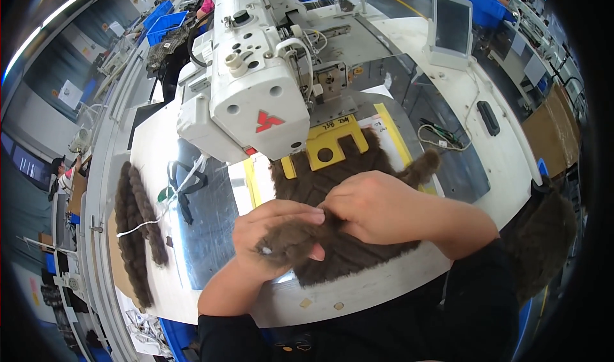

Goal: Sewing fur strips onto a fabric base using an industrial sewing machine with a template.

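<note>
A brown furry fabric panel (348, 256) lies flat on the machine bed, its far part under a yellow notched clamp plate (332, 146). My left hand (259, 237) is closed around a narrow brown furry strip (286, 243), whose rounded end with a small white spot rests across the fingers. Close beside it, my right hand (374, 207) pinches the dark fur near the strip's other end, just above the panel. The right fingertips are partly hidden. Past the right hand, another furry strip (422, 167) sticks out to the right.
The white sewing machine head (256, 87) stands just beyond my hands. Several furry strips (135, 228) and a black tool with white cord (187, 186) lie at left. At right are a screen (451, 29), cables (441, 135), a black box (488, 118) and hanging fur fabric (543, 240).
</note>
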Tool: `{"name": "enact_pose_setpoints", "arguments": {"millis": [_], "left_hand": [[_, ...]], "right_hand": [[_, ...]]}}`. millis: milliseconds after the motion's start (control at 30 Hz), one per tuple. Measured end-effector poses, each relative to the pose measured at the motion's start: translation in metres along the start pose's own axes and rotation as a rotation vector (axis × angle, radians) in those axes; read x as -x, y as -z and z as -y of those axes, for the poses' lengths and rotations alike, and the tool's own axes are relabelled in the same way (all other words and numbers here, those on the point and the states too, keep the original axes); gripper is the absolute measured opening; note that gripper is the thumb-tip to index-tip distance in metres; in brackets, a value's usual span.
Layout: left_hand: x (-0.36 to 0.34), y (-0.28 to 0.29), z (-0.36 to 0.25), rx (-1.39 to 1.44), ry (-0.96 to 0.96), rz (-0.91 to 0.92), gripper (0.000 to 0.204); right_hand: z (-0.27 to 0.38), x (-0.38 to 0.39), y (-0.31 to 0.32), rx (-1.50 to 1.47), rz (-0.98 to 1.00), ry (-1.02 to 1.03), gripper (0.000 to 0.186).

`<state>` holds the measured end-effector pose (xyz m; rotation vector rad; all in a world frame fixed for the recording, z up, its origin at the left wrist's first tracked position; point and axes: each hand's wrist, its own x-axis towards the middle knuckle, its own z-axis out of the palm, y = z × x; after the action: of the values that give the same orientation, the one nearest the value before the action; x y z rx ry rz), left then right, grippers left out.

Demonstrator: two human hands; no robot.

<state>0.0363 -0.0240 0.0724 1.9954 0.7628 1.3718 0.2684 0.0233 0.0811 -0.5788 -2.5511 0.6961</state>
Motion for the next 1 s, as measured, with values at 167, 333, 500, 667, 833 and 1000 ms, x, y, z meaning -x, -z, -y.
{"name": "enact_pose_setpoints", "arguments": {"millis": [167,333,500,667,833,1000], "left_hand": [[0.011,-0.005,0.016,-0.071,-0.13,-0.038,0.045],[0.014,-0.007,0.012,-0.138,-0.051,-0.008,0.05],[0.011,-0.007,0.006,-0.137,-0.002,-0.013,0.044],[0.003,-0.003,0.011,-0.077,-0.16,0.133,0.042],[0.002,-0.014,0.01,-0.105,-0.156,0.104,0.034],[0.007,-0.023,0.017,0.173,-0.091,0.136,0.026]], "right_hand": [[-0.002,-0.007,0.004,-0.075,0.098,-0.071,0.018],[-0.003,-0.01,0.008,-0.164,0.248,-0.137,0.018],[-0.009,-0.009,0.001,-0.285,0.287,-0.171,0.017],[-0.013,-0.01,-0.003,-0.322,0.318,-0.163,0.016],[-0.016,-0.01,-0.005,-0.318,0.285,-0.112,0.022],[-0.018,-0.009,-0.009,-0.363,0.256,-0.14,0.015]]}}
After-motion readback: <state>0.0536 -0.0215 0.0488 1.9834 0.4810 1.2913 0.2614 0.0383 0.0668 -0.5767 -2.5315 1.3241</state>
